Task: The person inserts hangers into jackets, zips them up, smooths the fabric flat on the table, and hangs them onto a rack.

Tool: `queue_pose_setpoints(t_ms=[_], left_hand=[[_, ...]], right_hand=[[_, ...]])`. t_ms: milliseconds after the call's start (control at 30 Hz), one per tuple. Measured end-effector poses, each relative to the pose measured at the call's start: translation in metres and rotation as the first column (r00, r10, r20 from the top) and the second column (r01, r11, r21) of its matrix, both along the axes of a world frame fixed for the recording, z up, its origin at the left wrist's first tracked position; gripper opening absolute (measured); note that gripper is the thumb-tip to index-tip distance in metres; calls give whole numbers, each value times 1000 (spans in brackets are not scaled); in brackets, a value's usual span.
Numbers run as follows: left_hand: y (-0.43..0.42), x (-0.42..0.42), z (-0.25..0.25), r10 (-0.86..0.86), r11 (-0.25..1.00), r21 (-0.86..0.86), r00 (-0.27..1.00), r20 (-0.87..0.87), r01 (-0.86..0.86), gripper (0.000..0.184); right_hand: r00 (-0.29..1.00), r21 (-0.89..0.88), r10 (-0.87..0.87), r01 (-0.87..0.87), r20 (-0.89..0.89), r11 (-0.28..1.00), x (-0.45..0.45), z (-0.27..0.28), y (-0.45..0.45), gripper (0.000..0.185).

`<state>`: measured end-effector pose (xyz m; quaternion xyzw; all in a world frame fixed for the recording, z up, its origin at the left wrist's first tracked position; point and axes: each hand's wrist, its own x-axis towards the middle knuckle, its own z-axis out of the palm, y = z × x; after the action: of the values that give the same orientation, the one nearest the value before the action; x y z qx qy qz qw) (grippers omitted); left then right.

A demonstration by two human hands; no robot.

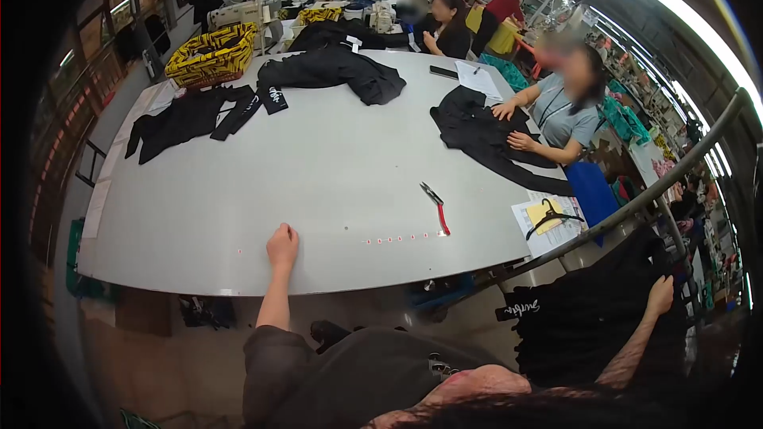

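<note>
My left hand [283, 246] rests on the table near its front edge, fingers curled closed; whatever they may hold is hidden. A tiny red-marked sticker [239, 251] lies to its left. To its right runs a row of several similar stickers [390, 240], ending by small snips with red handles [443, 218]. Off the table at the right, my right hand [661, 295] is closed on the edge of a black garment [588, 310] with white script lettering, which hangs among other dark cloth.
The pale table [318, 159] holds black garments [330, 71] at its far side. A co-worker [568, 103] handles a black garment [477, 123] at the right. Papers with a black hanger [554, 218] lie near a metal rail [675, 171]. A yellow-black lined basket [211, 56] stands far left.
</note>
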<state>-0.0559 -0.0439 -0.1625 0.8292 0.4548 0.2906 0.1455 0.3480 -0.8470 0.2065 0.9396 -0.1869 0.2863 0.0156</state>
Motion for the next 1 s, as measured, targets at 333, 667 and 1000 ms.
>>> queue_pose_setpoints(t_ms=[333, 667, 1000], left_hand=[[3, 2, 3, 18, 1000, 10, 996, -91, -17, 16], [12, 0, 10, -29, 998, -49, 999, -40, 27, 17], [109, -121, 25, -76, 934, -302, 931, 358, 193, 26]], right_hand=[[741, -166, 632, -610, 225, 775, -22, -136, 228, 71], [42, 338, 988, -941, 147, -10, -169, -263, 601, 76], [279, 267, 925, -899, -259, 346, -259, -364, 772, 63]])
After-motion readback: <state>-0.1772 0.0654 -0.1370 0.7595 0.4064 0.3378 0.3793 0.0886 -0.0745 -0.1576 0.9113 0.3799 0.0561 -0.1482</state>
